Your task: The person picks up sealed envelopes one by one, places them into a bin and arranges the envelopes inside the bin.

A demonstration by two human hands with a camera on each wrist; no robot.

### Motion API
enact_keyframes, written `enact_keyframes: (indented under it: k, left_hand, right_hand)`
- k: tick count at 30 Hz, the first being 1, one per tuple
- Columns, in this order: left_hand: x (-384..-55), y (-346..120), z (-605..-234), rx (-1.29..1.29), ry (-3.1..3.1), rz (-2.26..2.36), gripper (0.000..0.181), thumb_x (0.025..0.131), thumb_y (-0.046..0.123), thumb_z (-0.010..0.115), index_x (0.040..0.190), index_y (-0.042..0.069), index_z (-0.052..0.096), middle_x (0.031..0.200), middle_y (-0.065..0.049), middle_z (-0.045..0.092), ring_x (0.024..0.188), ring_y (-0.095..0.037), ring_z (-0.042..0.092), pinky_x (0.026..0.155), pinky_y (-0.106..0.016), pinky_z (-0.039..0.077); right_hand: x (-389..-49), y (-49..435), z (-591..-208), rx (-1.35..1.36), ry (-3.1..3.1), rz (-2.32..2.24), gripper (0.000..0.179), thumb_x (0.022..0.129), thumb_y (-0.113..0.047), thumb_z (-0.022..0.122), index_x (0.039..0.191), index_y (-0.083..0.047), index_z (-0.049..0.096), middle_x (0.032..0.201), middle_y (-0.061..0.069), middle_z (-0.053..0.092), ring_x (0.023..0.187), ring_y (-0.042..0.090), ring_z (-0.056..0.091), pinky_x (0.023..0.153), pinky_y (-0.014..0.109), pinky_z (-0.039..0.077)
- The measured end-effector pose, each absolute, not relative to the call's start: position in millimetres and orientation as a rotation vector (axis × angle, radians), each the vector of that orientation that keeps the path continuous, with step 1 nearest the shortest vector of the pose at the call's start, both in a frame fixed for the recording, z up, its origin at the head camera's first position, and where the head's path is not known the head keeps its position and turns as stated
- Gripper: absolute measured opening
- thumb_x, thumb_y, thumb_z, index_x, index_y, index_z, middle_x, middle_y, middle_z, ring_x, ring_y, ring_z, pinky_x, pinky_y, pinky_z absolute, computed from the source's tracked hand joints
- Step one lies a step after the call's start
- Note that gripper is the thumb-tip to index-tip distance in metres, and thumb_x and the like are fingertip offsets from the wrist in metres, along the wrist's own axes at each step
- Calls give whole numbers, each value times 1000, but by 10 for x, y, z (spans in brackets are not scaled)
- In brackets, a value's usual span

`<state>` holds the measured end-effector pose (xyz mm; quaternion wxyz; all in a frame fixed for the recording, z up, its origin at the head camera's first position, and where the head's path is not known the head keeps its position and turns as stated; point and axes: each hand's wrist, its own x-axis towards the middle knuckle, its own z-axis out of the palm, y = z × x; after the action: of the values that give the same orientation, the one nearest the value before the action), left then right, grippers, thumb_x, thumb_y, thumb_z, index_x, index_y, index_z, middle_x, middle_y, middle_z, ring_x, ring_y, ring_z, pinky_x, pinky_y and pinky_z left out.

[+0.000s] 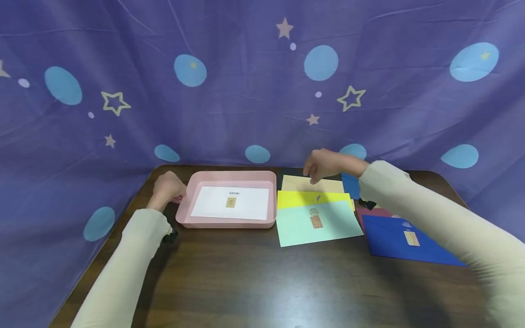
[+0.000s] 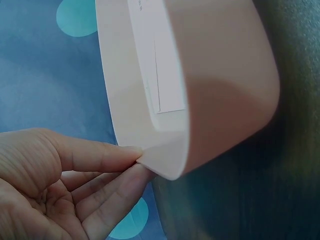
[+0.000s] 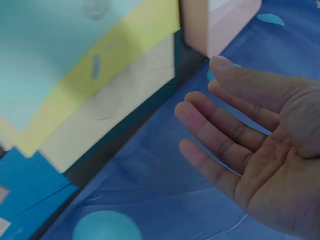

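Observation:
My left hand point(image 1: 168, 187) pinches the left end of a pink tray point(image 1: 229, 225) between thumb and fingers, as the left wrist view shows at the tray's rim point(image 2: 150, 155). Inside the tray lies a white envelope point(image 1: 213, 200) with a small gold label. Over the far edge of a fanned stack hovers my right hand point(image 1: 326, 164), its fingers loosely bent and holding nothing. That stack has a mint envelope point(image 1: 295, 228) on top, then a yellow envelope point(image 1: 293, 199), a cream envelope point(image 1: 295, 183) and a dark one point(image 1: 288, 172) behind.
To the right, a royal blue envelope point(image 1: 385, 237) overlaps a maroon one point(image 1: 371, 212), partly under my right sleeve. Another blue envelope point(image 1: 350, 185) lies near the back. The brown table point(image 1: 229, 278) ends at a purple starry cloth point(image 1: 246, 91) behind.

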<state>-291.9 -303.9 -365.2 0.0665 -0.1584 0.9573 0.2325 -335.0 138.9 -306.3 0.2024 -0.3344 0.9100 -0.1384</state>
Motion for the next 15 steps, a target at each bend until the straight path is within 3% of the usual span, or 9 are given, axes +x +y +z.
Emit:
enact_keyframes:
  k: [10,15]
  left_hand:
    - [-2917,-3054,-3654,-474,2879,678,9,72,-2,64,63,0,67,51,-4,64,44,-11,65,45,-22,53]
    - [-2934,-3057,-3653,-482,2862,687,8,72,-2,65,64,-1,66,52,-5,64,45,-11,65,47,-24,57]
  right_hand:
    - [-3218,1767,-3310,-1003,2477,-443,34,85,-7,81,116,3,72,111,21,73,96,27,70,79,36,65]
    - [-3189,1903,-3413,-990,2445,-493,31,82,-3,82,111,3,72,103,19,73,85,18,66,75,32,62]
